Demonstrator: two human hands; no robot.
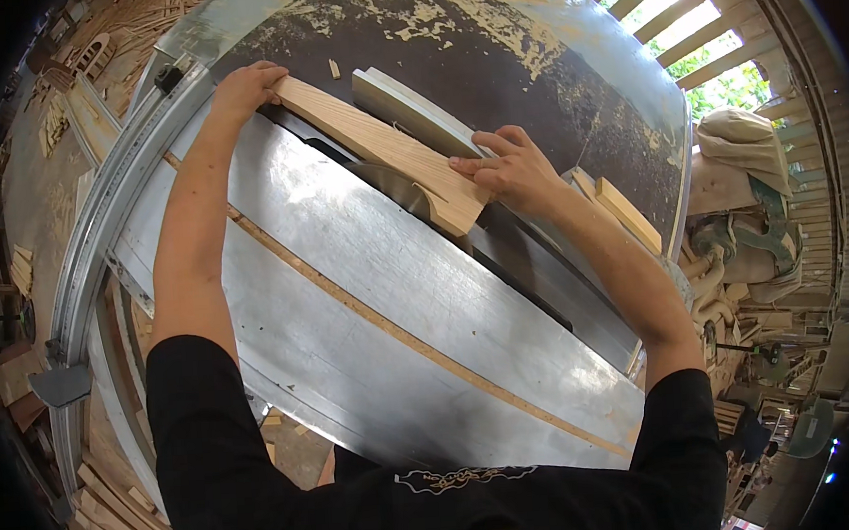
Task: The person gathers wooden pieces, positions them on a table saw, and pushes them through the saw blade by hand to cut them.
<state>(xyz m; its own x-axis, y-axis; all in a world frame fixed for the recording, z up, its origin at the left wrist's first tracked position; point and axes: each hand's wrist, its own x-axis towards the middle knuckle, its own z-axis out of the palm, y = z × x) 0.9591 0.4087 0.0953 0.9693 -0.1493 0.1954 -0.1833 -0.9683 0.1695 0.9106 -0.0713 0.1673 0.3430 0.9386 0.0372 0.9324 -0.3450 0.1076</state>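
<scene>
A pale wooden board (368,132) lies slantwise on the saw table, its broad grained face up and a curved split or cut line near its right end. My left hand (250,89) is closed round the board's far left end. Toward the right end, my right hand (511,170) grips the board with its fingertips on the upper face, close beside a metal fence (415,112). Along the board's near side a round saw blade (395,186) stands up out of the slot, a short way from both hands. The undersides of the fingers are hidden.
The silvery sliding table (366,269) with a brown groove strip spreads before me. Behind the fence is a dark table top (490,67) strewn with sawdust. A small wood block (628,216) rests at right. Timber (119,522) lies on the floor at left.
</scene>
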